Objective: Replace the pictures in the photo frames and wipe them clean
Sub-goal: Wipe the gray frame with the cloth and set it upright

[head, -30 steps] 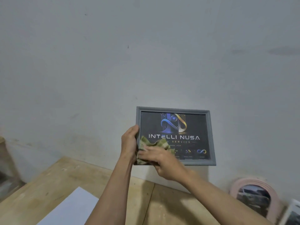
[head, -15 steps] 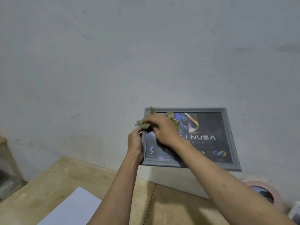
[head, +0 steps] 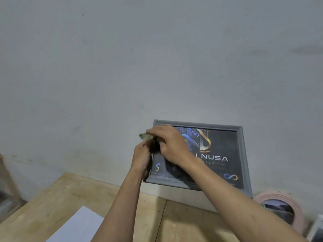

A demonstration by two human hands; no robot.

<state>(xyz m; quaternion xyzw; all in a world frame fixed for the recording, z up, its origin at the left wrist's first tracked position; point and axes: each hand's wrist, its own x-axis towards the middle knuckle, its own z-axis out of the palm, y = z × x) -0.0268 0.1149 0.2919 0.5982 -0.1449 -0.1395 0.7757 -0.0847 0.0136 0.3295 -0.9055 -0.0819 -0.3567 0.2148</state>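
Over the last second the right hand [head: 170, 145] has carried the green cloth [head: 146, 136] from the lower left corner of the glass up to the upper left corner, so one side of the grey photo frame [head: 242, 154] has now had a pass, and the frame itself has swung a little to the right and tilted. In my judgement the wiping step on this frame is under way but unfinished: the glass to the right of the right hand, over the printed logo and the letters "NUSA", looks not yet covered in this stroke. The right hand presses the cloth against the glass with curled fingers bunched over it, a tuft sticking out past the frame's left edge. The left hand [head: 142, 158] grips the left edge of the frame just below the right hand, holding it up in the air in front of the wall [head: 157, 58], above the wooden table [head: 52, 198]. Counted: one grey frame in hand, one cloth, one white sheet [head: 78, 227] on the table below the left forearm, one round pink frame [head: 279, 205] leaning at the wall below the right forearm, and a sliver of one more frame [head: 317, 231] at the far right, too cropped to describe.
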